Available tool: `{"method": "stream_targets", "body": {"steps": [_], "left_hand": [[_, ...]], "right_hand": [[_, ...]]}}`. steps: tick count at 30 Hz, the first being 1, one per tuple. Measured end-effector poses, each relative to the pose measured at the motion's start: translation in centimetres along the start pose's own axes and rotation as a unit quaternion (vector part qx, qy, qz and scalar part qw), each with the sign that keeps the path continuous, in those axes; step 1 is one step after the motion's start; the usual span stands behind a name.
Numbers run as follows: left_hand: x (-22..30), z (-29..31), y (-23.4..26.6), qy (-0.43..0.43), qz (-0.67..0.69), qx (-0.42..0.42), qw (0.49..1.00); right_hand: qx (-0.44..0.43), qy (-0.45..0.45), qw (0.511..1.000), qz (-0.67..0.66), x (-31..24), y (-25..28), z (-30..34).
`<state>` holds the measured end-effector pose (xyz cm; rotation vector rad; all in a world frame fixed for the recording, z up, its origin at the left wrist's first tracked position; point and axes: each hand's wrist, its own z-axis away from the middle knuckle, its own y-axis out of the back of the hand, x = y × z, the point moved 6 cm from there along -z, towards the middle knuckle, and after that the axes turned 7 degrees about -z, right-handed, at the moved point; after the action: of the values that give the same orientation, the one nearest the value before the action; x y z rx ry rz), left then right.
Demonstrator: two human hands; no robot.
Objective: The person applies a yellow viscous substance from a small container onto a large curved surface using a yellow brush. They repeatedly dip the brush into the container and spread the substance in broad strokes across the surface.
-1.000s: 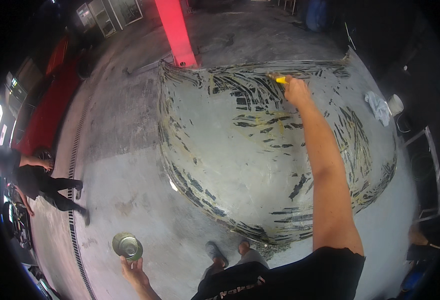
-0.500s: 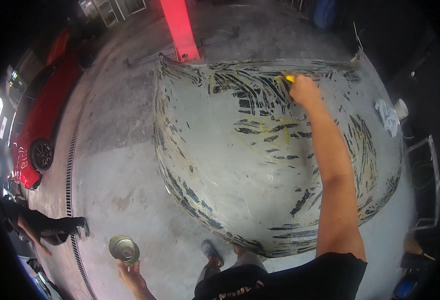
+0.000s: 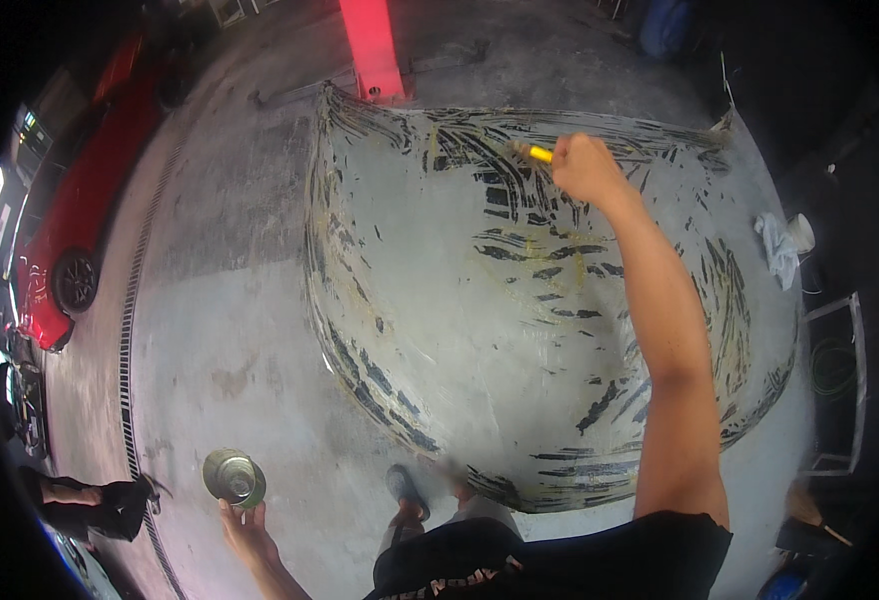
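A car hood (image 3: 430,290) lies in front of me, grey with dark and yellowish streaks along its edges and across its far middle. My right hand (image 3: 588,170) reaches over its far part, fingers closed round a paintbrush (image 3: 540,154) with a yellow handle. The brush's head points left, over the dark streaks; whether it touches the surface I cannot tell. Low on the left, beside the hood, my left hand (image 3: 248,530) holds a small round metal can (image 3: 233,478), its mouth facing up. What is inside it does not show clearly.
A red post (image 3: 371,50) stands behind the hood's far left edge. At the right are a pale cloth (image 3: 780,250) and white cup (image 3: 802,232). A red car (image 3: 85,210) and a person in dark clothes (image 3: 100,505) are at the left, near a floor drain (image 3: 130,380).
My right hand has moved left with the paintbrush, whose yellow handle shows more now. The can and my left hand appear slightly farther left and higher. The whole view has shifted a little.
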<state>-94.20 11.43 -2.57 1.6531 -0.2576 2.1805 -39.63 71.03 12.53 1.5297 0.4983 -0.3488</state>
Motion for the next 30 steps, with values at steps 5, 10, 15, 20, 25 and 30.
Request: {"method": "stream_targets", "body": {"steps": [5, 10, 15, 20, 25, 30], "left_hand": [[-0.2, -0.3, 0.5, 0.002, 0.017, -0.007, 1.0], [-1.4, -0.6, 1.4, 0.026, 0.038, -0.009, 0.999], [-0.9, -1.7, 0.4, 0.016, 0.035, -0.041, 0.998], [-1.5, -2.2, 3.1, 0.022, 0.043, -0.024, 0.999], [-1.9, -2.3, 3.4, 0.035, 0.061, -0.004, 0.998], [-1.4, -1.6, 2.5, 0.021, 0.061, -0.027, 0.998]], "right_hand": [[0.042, 0.087, 0.99, 0.098, -0.1, -3.1, 3.3], [-0.021, 0.132, 0.984, 0.12, -4.5, -0.3, 8.1], [0.062, 0.134, 0.982, 0.119, -2.8, -3.2, 5.5], [-0.004, 0.134, 0.978, 0.16, -2.9, -5.7, 13.5], [0.018, 0.158, 0.973, 0.168, -5.1, -1.4, 13.6], [0.076, 0.12, 0.983, 0.117, -8.0, -4.5, 3.0]]}}
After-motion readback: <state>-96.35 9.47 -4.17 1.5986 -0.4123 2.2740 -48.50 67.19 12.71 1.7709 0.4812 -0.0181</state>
